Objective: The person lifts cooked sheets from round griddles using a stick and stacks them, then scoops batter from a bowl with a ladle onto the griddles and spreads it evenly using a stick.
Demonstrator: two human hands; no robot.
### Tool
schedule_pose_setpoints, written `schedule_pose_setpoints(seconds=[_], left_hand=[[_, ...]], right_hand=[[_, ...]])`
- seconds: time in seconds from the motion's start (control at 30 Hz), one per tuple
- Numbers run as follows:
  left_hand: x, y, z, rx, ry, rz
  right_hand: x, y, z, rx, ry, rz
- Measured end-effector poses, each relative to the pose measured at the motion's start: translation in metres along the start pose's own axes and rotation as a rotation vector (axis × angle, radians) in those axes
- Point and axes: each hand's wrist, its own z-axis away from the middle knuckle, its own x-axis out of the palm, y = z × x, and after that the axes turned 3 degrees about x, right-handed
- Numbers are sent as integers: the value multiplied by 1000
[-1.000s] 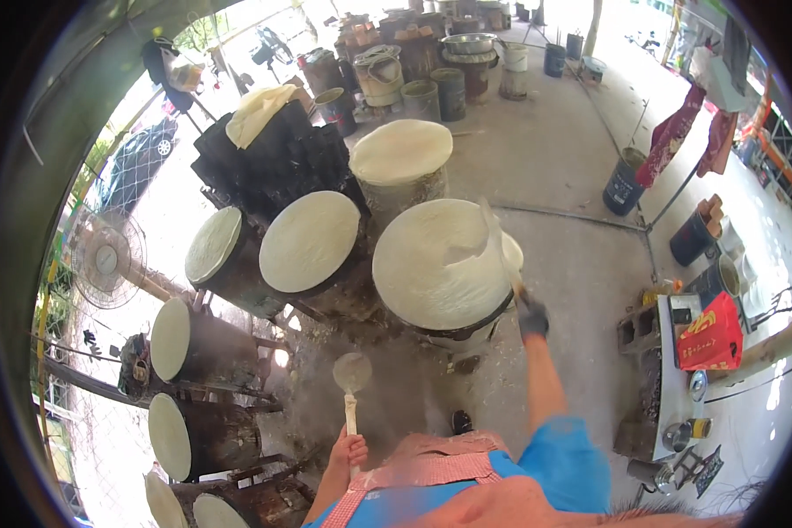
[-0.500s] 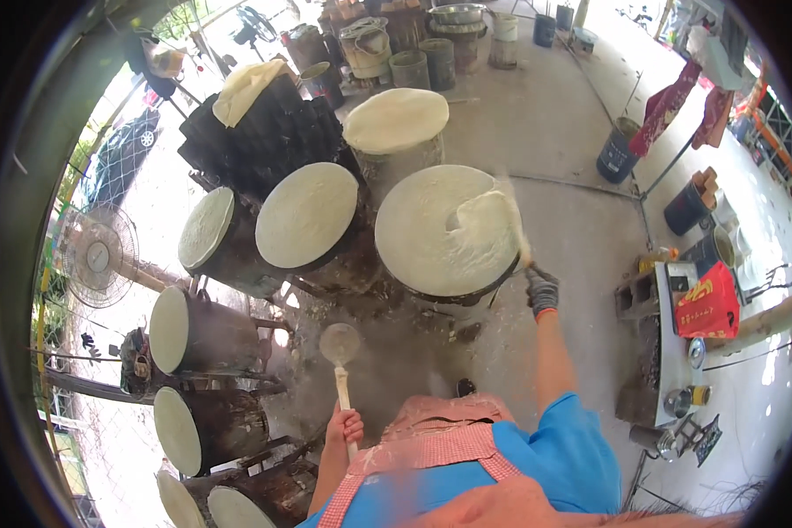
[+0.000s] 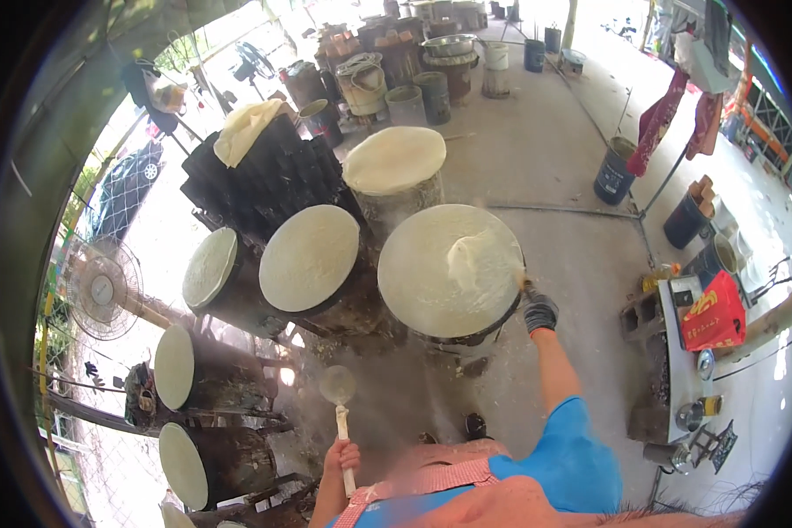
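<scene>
On the dark-rimmed griddle point(image 3: 453, 337), pale batter point(image 3: 427, 273) is lying spread, while the right grip point(image 3: 540, 312) is clasping a brown handle point(image 3: 526, 285) and the left grip point(image 3: 342, 456) a ladle point(image 3: 342, 424).

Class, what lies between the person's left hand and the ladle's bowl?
In the head view, the pale handle runs between the left hand and bowl.

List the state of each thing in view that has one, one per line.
Left hand: bare, closed around the ladle
Ladle: held, bowl pointing away from the person
Right hand: gloved, closed on a tool handle
Pale layer: spread over the round top, thicker patch near its middle
Fan: upright; spinning or not, cannot tell
Pale sheet: draped over the dark stack
</scene>
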Motion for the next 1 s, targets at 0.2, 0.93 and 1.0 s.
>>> schedule_pose_setpoints(seconds=[0.2,0.93,1.0], left_hand=[[46,26,-56,-100,-45,-146],[148,-24,-85,118,6,-685],[133,1,-76,-43,-46,-335]], right_hand=[[-39,-2,40,-329,-159,350],[12,-41,199,-409,124,38],[35,-71,193,-489,262,-179]])
